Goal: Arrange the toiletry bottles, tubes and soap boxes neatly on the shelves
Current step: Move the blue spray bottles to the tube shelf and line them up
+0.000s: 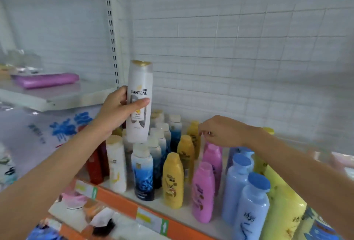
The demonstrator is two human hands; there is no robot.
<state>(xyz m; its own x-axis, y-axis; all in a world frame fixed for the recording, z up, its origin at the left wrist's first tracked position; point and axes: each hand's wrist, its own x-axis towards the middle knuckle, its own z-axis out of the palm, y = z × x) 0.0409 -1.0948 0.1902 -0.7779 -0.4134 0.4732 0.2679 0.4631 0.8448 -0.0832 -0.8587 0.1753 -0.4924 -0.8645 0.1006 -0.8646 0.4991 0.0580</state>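
My left hand (116, 113) grips a white Pantene bottle (139, 86) with a gold cap, holding it upright above the left rows of bottles. My right hand (222, 131) hovers over the pink bottles (204, 191), its fingers curled downward and holding nothing that I can see. On the shelf (183, 214) stand rows of bottles: red ones (94, 167) at the left, a white one (115, 165), blue-and-white ones (142, 170), yellow ones (172, 180), pink ones and light blue ones (252, 207) at the right.
An orange price rail (122, 202) with labels runs along the shelf's front edge. A higher shelf at the left carries a purple packet (47, 80). A slotted upright (112, 27) and a white grid back panel (229, 48) stand behind. Large yellow packs (283, 207) sit at the far right.
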